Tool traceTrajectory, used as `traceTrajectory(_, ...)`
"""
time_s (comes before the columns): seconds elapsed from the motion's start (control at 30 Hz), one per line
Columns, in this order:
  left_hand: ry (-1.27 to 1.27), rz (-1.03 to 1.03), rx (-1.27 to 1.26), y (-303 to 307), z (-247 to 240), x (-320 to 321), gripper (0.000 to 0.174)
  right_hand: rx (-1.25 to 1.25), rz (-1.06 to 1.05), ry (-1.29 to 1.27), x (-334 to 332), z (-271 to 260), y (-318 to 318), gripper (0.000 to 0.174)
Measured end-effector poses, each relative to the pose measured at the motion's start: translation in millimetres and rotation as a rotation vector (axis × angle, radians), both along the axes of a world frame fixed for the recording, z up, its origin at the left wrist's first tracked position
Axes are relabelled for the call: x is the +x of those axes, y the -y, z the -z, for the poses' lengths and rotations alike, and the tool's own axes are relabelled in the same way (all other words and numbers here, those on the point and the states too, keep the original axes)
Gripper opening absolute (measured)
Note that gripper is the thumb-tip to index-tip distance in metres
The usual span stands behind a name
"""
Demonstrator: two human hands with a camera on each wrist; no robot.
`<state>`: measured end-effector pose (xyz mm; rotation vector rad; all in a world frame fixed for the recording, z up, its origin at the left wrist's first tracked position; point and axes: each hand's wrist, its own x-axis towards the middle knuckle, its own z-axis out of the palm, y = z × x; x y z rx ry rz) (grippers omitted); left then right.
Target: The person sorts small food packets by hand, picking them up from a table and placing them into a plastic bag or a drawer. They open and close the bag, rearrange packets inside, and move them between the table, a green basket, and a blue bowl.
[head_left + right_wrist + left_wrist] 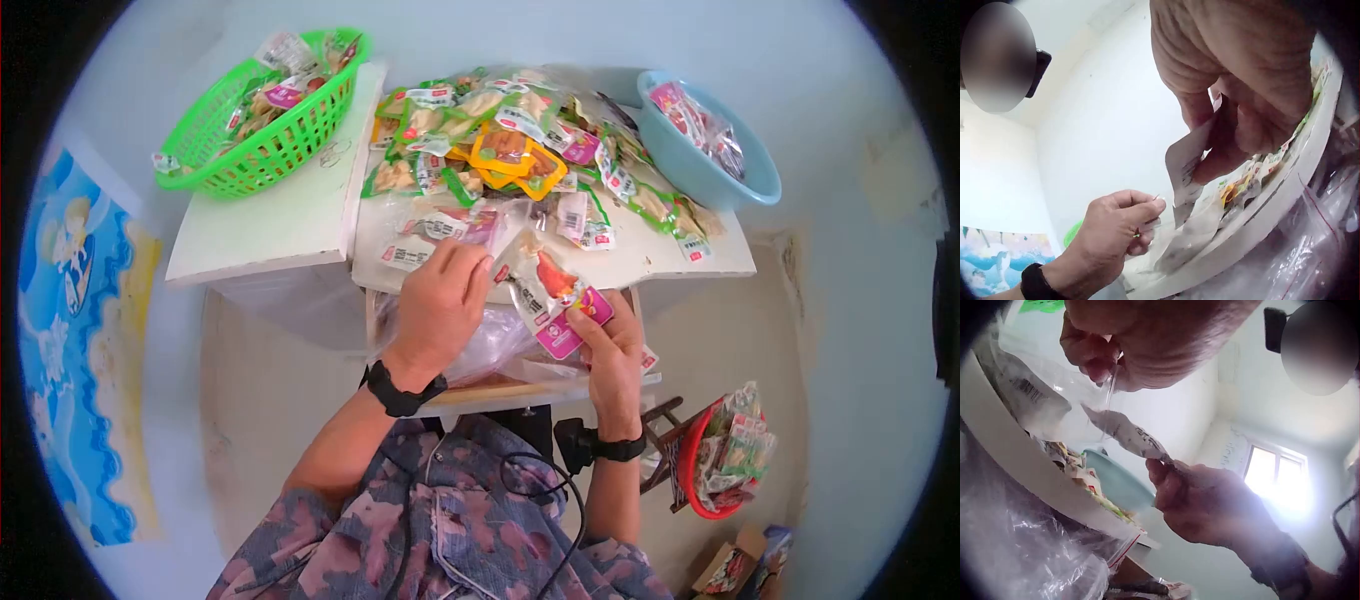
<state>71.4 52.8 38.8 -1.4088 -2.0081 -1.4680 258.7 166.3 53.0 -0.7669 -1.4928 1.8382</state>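
My left hand (438,312) pinches the rim of a clear plastic bag (1088,394) at the table's front edge. Inside the bag, seen in the head view, lie white snack packets (412,248) with dark print. In my right hand (615,350), thumb on top, is a white and purple snack packet (546,283) with a red food picture. Its far end is right at the bag's mouth in the left wrist view, where the packet (1130,434) shows edge-on, tilted down toward the bag.
Behind the hands, a heap of green, yellow and white packets (515,150) covers the white table (690,262). A green basket (265,155) stands left, a blue basin (752,165) right. Below, a pulled-out drawer (520,395) holds clear bags (490,350). A red basket (690,465) is lower right.
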Motion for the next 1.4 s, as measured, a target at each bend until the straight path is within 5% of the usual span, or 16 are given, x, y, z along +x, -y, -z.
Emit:
traceTrajectory(0.47,-0.152,0.015,-0.009,7.5,-5.8,16.6,0.023,-0.005,-0.484,0.127,-75.4,-11.2,-24.8,0.02)
traceTrajectory(0.57,-0.11,0.08,0.008,9.6,-6.4,19.7,0.023,0.025,-0.574,0.068,-90.2,19.6,-37.0,0.023)
traceTrajectory(0.7,-0.072,0.116,0.02,14.6,-2.7,17.6,0.024,-0.086,-0.3,0.113,-110.2,22.9,-9.8,0.022)
traceTrajectory(0.87,-0.023,0.071,0.025,24.9,-1.9,5.8,0.02,-0.025,-0.609,0.139,-104.9,4.7,-27.1,0.018)
traceTrajectory(1.2,0.055,0.118,0.083,18.8,1.9,-0.1,0.015,0.278,-0.202,0.024,-126.7,10.9,1.6,0.004)
traceTrajectory(1.4,0.103,0.104,0.071,16.1,13.0,-15.4,0.014,0.434,-0.31,0.265,-124.3,8.9,-9.3,0.005)
